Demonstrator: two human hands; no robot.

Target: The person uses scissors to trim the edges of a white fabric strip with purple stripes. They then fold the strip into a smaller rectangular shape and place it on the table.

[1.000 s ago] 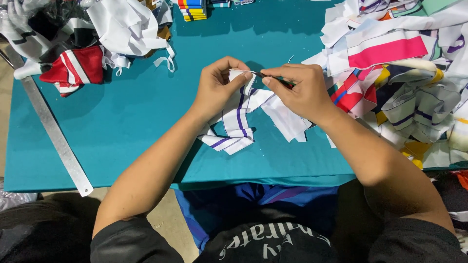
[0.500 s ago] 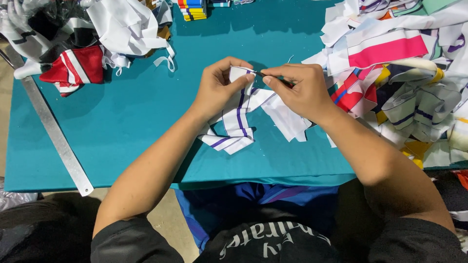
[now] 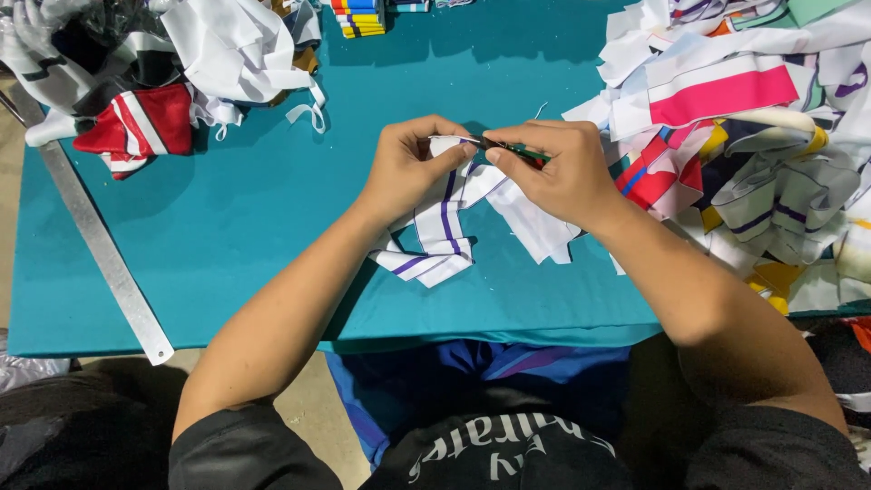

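Where the fingers (image 3: pixel 467 150) of the left hand (image 3: pixel 413 168) meet those of the right hand (image 3: pixel 553 168), both pinch narrowly over the far end of a white fabric strip with purple stripes (image 3: pixel 440 227). The left fingertips clamp the strip's folded edge; the right hand grips a thin dark tool with a green handle (image 3: pixel 513 150) (its exact kind is too small to tell), its tip touching the fabric at the left fingertips. From the hands the strip trails toward the near edge of the teal tabletop (image 3: pixel 254 218), lying crumpled between the forearms. Just right of the right hand rises a heap of mixed fabric pieces (image 3: pixel 753 145) in white, pink, yellow and navy. Far left lies a red-and-white cloth (image 3: pixel 136 127) beside white scraps (image 3: pixel 231 45). A metal ruler (image 3: pixel 100 249) runs along the left edge.
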